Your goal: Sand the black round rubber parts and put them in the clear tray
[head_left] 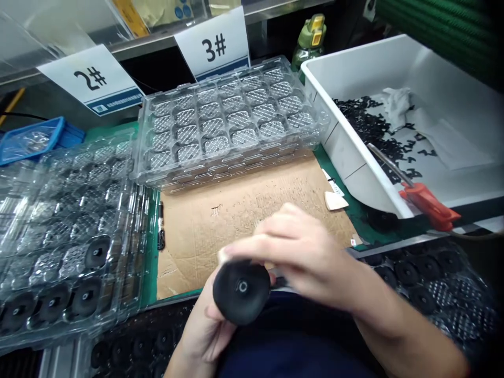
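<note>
A black round part [241, 292] with a small ring at its centre faces the camera, low in the middle of the head view. My left hand [212, 320] is wrapped round it from the left and below. My right hand [295, 252] reaches over from the right, slightly blurred, its fingers closed at the part's upper edge; anything between those fingertips is hidden. Similar black parts [85, 297] sit in the front pockets of a clear tray [74, 226] on the left.
Stacked clear trays [232, 121] stand behind the cardboard [236, 210]. A white bin [354, 142] at right holds small black pieces [374, 126]; an orange-handled tool [427, 205] rests over its edge. A black pen [160, 226] lies left. More filled trays [421, 278] flank my lap.
</note>
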Available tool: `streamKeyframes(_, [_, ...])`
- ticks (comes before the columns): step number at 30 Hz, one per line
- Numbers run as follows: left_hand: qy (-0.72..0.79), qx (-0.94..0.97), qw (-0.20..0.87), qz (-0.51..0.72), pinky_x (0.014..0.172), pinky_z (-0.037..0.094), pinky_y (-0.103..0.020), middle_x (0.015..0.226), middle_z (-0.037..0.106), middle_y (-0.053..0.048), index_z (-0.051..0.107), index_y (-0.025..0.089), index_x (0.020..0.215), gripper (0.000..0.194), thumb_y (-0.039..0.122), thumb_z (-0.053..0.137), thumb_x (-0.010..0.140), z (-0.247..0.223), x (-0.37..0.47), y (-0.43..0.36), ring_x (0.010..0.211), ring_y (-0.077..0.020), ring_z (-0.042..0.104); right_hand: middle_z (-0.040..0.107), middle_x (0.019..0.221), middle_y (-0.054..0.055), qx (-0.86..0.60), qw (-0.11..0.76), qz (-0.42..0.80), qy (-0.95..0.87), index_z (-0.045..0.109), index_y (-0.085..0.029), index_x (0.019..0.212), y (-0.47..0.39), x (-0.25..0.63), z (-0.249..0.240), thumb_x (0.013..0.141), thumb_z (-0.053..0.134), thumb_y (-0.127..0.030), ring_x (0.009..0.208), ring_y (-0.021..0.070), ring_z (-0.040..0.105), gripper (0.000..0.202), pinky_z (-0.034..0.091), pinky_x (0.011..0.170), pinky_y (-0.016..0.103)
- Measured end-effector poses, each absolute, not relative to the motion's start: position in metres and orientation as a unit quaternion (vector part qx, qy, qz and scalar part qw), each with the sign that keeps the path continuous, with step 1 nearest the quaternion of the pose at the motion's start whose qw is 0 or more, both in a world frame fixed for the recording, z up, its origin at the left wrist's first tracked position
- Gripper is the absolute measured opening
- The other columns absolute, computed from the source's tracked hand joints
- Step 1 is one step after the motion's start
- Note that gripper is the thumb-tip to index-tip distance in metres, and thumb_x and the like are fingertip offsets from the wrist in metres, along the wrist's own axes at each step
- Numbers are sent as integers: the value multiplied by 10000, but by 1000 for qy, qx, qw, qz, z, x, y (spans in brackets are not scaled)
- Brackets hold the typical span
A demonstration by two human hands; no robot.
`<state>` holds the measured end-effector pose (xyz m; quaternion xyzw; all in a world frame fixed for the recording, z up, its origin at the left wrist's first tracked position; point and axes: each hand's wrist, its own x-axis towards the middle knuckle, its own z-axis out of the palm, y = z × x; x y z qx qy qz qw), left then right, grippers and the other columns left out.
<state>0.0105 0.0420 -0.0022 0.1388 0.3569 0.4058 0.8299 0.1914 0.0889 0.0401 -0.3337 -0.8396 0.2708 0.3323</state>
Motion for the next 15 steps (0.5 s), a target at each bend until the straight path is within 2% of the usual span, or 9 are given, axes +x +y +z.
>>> streamKeyframes(4, [289, 121, 861, 401, 807, 529, -293, 1075, 685, -14, 631, 304, 1074, 553, 428, 780, 556, 4, 4, 36, 950, -248, 653, 657, 1002, -10, -482, 403, 299, -718, 597, -289, 1135, 79, 204, -5, 896, 450, -108, 876, 116, 582, 334, 403, 772, 280])
streamKeyframes(6, [286, 107, 867, 393, 809, 529, -294, 1087, 681, -16, 627, 307, 1074, 531, 401, 778, 574, 4, 3, 36, 964, -246, 649, 665, 992, -3, -523, 379, 334, -686, 612, -283, 1114, 71, 205, -40, 894, 463, -138, 887, 129, 591, 303, 429, 779, 290])
streamKeyframes(9, [286, 96, 876, 376, 817, 530, -301, 1111, 673, -14, 626, 321, 1075, 460, 336, 759, 635, 2, 4, 38, 977, -243, 645, 684, 857, 1, -542, 298, 347, -705, 658, -266, 1048, 65, 206, -76, 868, 478, -131, 787, 144, 608, 288, 441, 727, 303])
streamKeyframes(11, [286, 104, 877, 372, 826, 527, -302, 1113, 672, -19, 625, 314, 1083, 458, 327, 756, 645, 2, 6, 40, 973, -246, 646, 683, 886, 8, -556, 302, 340, -695, 649, -262, 1062, 65, 208, -70, 872, 483, -148, 804, 149, 604, 277, 439, 734, 305])
streamKeyframes(13, [294, 116, 872, 374, 859, 513, -327, 1089, 680, -32, 626, 288, 1090, 518, 366, 776, 601, 1, 10, 40, 969, -266, 645, 666, 997, 4, -563, 342, 320, -681, 595, -280, 1137, 64, 207, -39, 897, 461, -173, 879, 145, 588, 295, 427, 776, 302])
streamKeyframes(15, [325, 122, 857, 381, 913, 484, -369, 1046, 691, -45, 636, 251, 1087, 547, 379, 789, 578, -1, 13, 38, 996, -293, 628, 655, 1036, -15, -509, 396, 295, -705, 540, -312, 1197, 63, 204, 2, 906, 458, -183, 881, 132, 581, 329, 414, 768, 286])
